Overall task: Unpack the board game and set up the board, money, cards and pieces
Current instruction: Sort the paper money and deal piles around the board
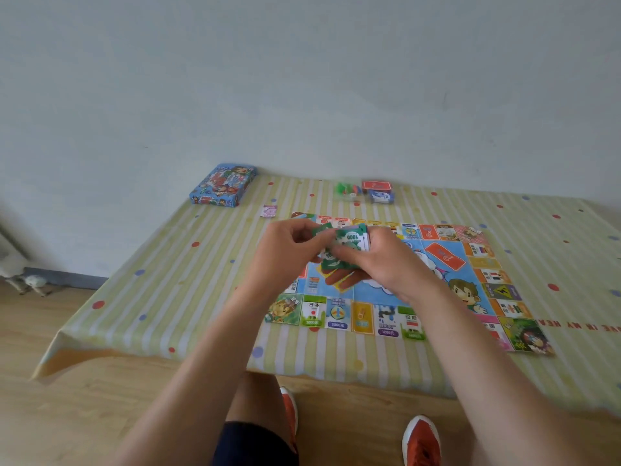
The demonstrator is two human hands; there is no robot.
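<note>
The colourful game board (447, 274) lies unfolded flat on the table. Above its left half, my left hand (289, 253) and my right hand (383, 260) both hold a stack of green play money (342, 247); a "1000" note shows on top. My left fingers pinch the notes at the stack's left edge, while my right hand grips the stack from the right and below. At the table's far edge lie a red card pack (377, 186), a blue-white card pack (381, 197) and a small bag of green and red pieces (346, 190).
The blue game box (223, 186) sits at the far left corner by the wall. A small pink slip (269, 210) lies between box and board. A striped, dotted cloth (168, 280) covers the table. My red shoes (421, 438) stand on the wooden floor below.
</note>
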